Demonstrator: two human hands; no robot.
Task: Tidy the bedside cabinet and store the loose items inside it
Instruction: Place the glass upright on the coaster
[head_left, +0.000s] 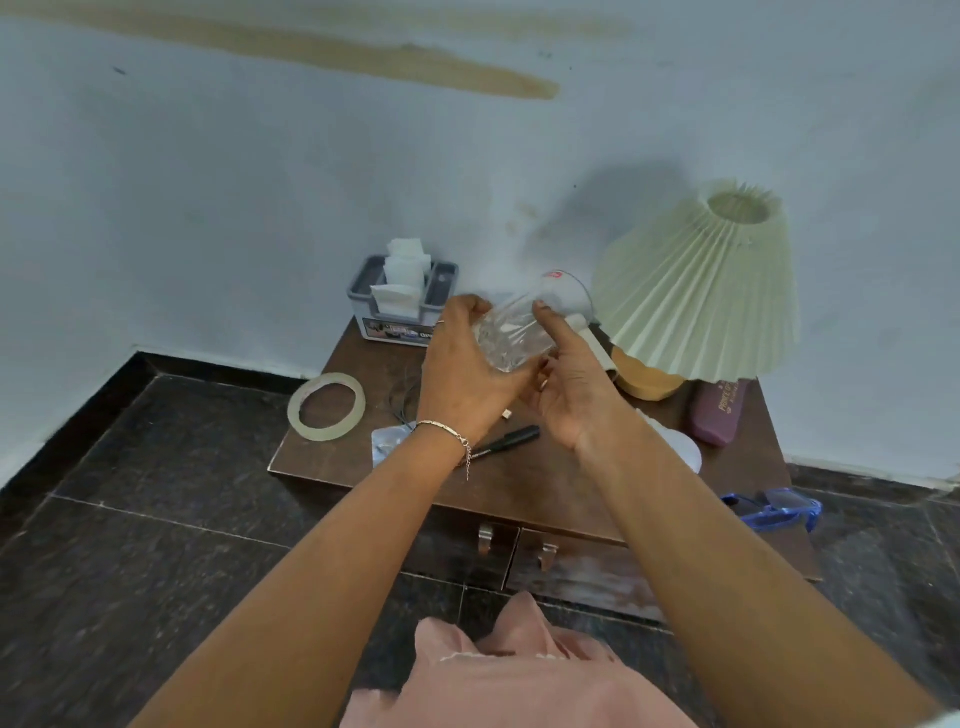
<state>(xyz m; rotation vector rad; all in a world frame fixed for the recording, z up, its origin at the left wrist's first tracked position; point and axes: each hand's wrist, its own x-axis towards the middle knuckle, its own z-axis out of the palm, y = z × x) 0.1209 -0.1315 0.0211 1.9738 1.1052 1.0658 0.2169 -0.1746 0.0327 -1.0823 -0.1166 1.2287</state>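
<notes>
The bedside cabinet (519, 483) stands below the hands, doors closed. The left hand (462, 374) and right hand (576, 395) both grip a clear ribbed glass (511, 338) above its top, long axis tilted up toward the lamp (696, 291), mouth away

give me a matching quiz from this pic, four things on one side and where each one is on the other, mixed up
Things: 1 clear glass; 2 tape roll; 3 tissue box; 4 purple case
Places: a back left corner of the cabinet top; b beside the lamp base; c held by left hand and right hand; d overhanging the left edge
Pairs: 1-c, 2-d, 3-a, 4-b
</notes>
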